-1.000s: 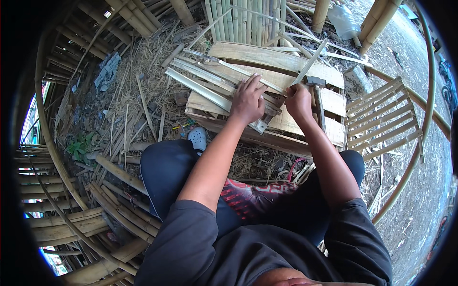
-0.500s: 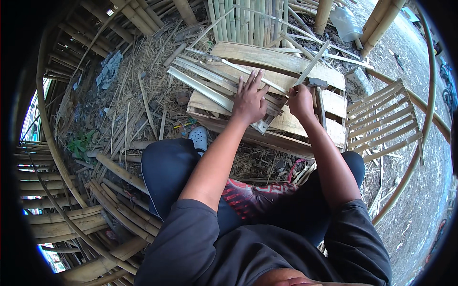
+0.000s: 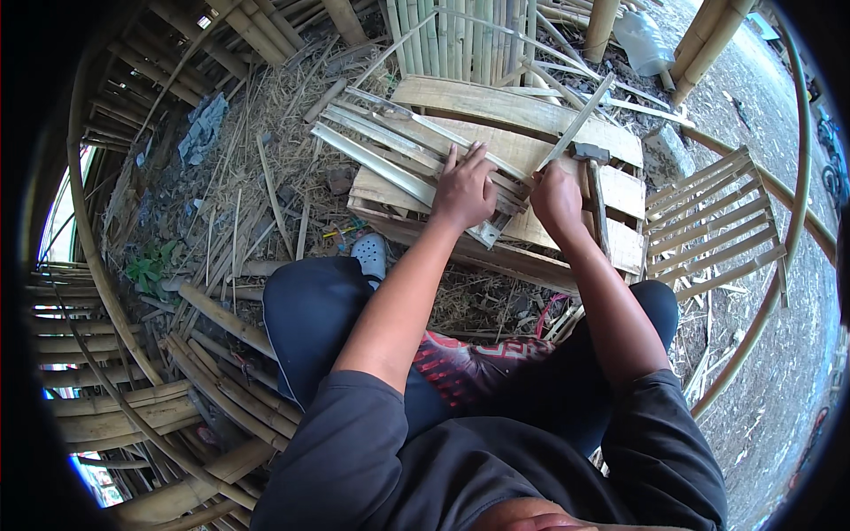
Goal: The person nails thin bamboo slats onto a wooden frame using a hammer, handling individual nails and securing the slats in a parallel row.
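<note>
My left hand (image 3: pixel 467 189) lies over several pale bamboo slats (image 3: pixel 382 133), fingers apart and slightly bent, pressing on them near their right ends. Just to its right, my right hand (image 3: pixel 558 202) is closed in a pinch where a slat end meets a slanting bamboo strip (image 3: pixel 580 121). Whatever its fingertips hold is hidden. The strip rises from beside that hand toward the far right. Beneath everything is a low wooden crate (image 3: pixel 496 95) with plank boards on top. A hammer (image 3: pixel 596 190) rests on the boards right of my right hand, its head pointing away.
A finished-looking slatted bamboo panel (image 3: pixel 713 226) leans right of the crate, beside a stone block (image 3: pixel 666 152). A clear plastic jug (image 3: pixel 643 42) stands beyond. Bamboo poles (image 3: pixel 221 319) and scraps cover the ground at left. My legs flank the crate's near side.
The fingers of my left hand have drawn in and lowered a little on the slats. My right hand has shifted slightly toward me, still closed. The hammer stays on the crate.
</note>
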The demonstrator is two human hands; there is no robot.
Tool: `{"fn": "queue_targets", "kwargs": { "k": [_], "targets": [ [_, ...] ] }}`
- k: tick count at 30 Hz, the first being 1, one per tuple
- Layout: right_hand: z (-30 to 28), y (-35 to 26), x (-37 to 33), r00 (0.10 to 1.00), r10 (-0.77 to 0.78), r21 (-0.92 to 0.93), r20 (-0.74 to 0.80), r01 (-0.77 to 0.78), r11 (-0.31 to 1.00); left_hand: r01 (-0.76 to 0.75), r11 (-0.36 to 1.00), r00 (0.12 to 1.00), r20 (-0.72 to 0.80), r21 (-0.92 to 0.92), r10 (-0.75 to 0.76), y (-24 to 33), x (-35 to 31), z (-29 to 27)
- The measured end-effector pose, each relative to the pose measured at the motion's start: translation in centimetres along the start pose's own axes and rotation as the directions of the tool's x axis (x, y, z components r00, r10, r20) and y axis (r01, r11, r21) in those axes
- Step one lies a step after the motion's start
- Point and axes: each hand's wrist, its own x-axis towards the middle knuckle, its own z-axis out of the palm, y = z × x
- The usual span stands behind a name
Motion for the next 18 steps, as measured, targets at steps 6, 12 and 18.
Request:
{"fn": "queue_targets", "kwargs": {
  "k": [6, 12, 18],
  "targets": [
    [-1.4, 0.5, 1.0, 0.993, 0.098, -0.075, 0.072, -0.093, 0.993, 0.078, 0.983, 0.997, -0.001, -0.164, -0.079, 1.1, 0.4, -0.4],
    [-3.2, 2.4, 2.7, 0.999, 0.029, -0.049, -0.02, -0.03, 0.998, -0.076, 0.987, 0.988, -0.147, -0.145, 0.054, 1.3, 0.6, -0.9],
    [-3.4, 1.3, 1.9, 0.794, 0.254, 0.288, 0.552, -0.468, 0.836, -0.034, 0.987, 0.998, -0.058, -0.158, 0.026, 0.9, 0.4, -0.8]
  ]
}}
